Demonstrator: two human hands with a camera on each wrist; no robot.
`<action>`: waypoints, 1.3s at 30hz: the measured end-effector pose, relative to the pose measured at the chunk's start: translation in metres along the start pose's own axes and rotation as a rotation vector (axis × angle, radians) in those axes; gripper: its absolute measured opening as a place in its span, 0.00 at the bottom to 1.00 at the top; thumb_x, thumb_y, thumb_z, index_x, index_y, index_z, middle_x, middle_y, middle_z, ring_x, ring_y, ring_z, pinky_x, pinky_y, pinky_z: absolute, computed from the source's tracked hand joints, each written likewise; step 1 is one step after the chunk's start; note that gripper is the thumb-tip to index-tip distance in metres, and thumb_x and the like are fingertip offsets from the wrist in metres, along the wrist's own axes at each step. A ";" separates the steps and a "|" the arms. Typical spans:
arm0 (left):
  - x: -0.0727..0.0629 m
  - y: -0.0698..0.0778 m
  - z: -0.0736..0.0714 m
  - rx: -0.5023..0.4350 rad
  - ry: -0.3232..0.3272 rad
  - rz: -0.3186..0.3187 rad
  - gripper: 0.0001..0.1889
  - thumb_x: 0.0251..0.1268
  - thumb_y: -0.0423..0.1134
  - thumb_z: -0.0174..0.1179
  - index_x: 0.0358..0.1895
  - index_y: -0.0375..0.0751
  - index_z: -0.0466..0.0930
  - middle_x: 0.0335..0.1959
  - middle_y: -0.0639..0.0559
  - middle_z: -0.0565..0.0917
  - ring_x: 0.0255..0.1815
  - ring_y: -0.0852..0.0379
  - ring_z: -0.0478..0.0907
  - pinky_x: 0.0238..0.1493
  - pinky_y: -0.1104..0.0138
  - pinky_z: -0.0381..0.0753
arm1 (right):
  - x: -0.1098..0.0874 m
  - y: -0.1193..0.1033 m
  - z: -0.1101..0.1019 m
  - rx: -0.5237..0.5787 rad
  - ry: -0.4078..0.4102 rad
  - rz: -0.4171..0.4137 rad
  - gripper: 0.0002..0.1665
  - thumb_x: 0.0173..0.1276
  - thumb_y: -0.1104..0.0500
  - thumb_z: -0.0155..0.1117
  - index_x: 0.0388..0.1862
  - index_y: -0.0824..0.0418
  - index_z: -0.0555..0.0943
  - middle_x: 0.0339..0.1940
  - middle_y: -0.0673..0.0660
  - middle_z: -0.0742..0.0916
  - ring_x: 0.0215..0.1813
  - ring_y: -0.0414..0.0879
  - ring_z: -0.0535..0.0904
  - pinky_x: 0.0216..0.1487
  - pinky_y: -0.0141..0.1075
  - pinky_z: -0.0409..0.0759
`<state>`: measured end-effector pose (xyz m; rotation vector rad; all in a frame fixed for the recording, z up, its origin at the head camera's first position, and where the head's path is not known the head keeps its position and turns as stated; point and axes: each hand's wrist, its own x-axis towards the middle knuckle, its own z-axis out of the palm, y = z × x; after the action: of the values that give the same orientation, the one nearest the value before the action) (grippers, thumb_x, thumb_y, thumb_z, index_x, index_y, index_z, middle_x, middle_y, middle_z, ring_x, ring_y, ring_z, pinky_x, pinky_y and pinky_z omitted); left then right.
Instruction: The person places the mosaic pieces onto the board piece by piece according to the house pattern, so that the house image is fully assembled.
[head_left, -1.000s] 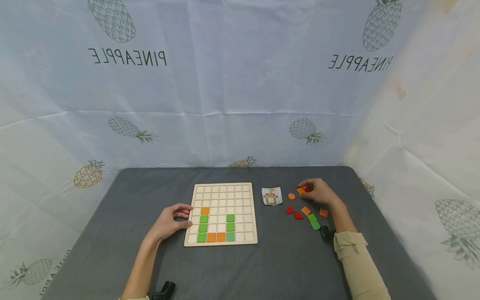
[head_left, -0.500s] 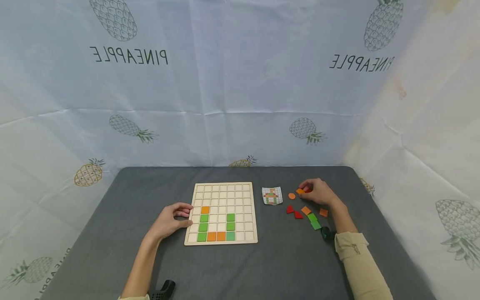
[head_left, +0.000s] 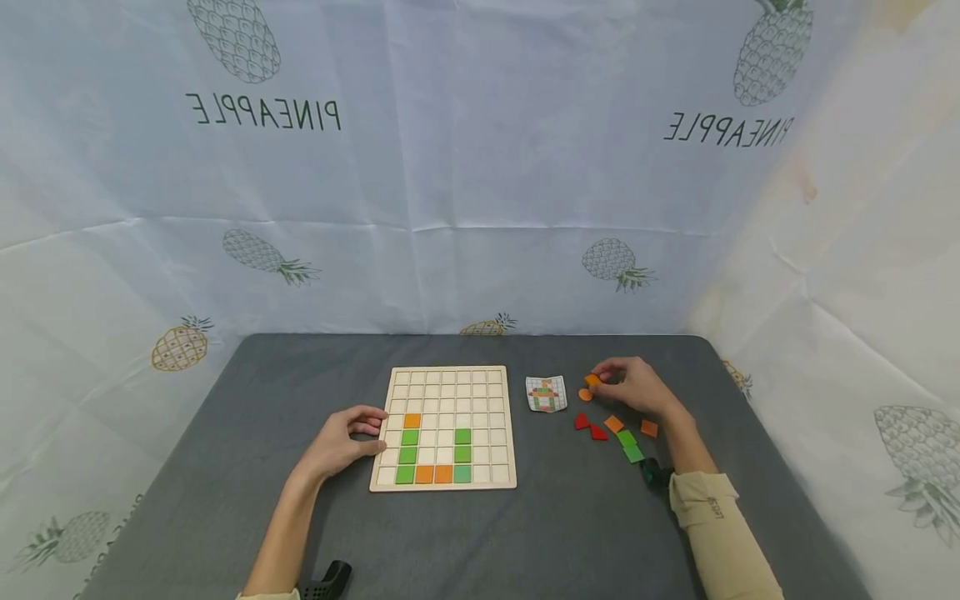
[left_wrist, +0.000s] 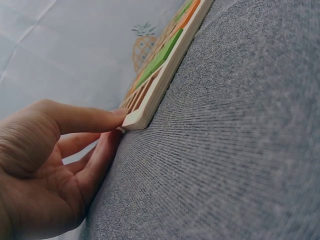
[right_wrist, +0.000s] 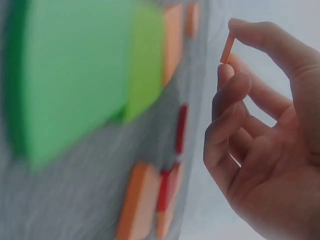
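My left hand (head_left: 343,437) holds the left edge of a wooden grid board (head_left: 483,400), its thumb at the rim in the left wrist view. Green tiles (head_left: 407,455) and orange tiles (head_left: 433,474) fill several of the board's cells. To the right, my right hand (head_left: 636,387) pinches an orange square tile (head_left: 592,379) between thumb and fingertip. The right wrist view shows that orange tile (right_wrist: 228,48) edge-on, raised off the table. Just below it lies an orange round piece (head_left: 585,394).
A small pattern card (head_left: 546,394) lies between board and right hand. Loose red triangles (head_left: 597,432), green tiles (head_left: 630,447) and orange squares (head_left: 648,427) lie nearer the right forearm. A patterned cloth (head_left: 487,167) hangs behind the grey table (head_left: 450,542).
My right hand has lifted the orange square tile and shifted slightly left, toward the round piece. The left hand keeps its hold on the board.
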<state>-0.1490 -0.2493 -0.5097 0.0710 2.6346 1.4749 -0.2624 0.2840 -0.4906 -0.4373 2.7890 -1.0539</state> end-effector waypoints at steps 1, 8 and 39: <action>0.000 0.000 0.000 0.000 0.000 -0.001 0.28 0.59 0.28 0.78 0.64 0.28 0.82 0.55 0.36 0.86 0.51 0.52 0.85 0.49 0.73 0.83 | 0.000 -0.005 0.000 0.007 0.001 -0.007 0.23 0.73 0.50 0.76 0.60 0.62 0.88 0.52 0.62 0.92 0.44 0.49 0.87 0.44 0.40 0.84; 0.000 0.000 -0.001 0.005 -0.003 0.001 0.28 0.59 0.29 0.78 0.64 0.29 0.82 0.55 0.36 0.87 0.51 0.52 0.84 0.49 0.72 0.83 | 0.005 -0.040 0.012 0.056 -0.011 -0.090 0.21 0.73 0.53 0.77 0.60 0.60 0.87 0.53 0.63 0.91 0.30 0.51 0.83 0.34 0.37 0.81; 0.002 0.002 0.000 0.019 0.006 -0.004 0.29 0.59 0.29 0.79 0.64 0.28 0.82 0.55 0.36 0.86 0.50 0.51 0.85 0.49 0.72 0.83 | 0.058 -0.167 0.126 -0.031 -0.288 -0.363 0.16 0.72 0.51 0.77 0.55 0.54 0.90 0.48 0.51 0.92 0.46 0.44 0.86 0.47 0.34 0.81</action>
<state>-0.1509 -0.2482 -0.5079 0.0633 2.6523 1.4519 -0.2531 0.0679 -0.4753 -1.0399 2.5259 -0.9196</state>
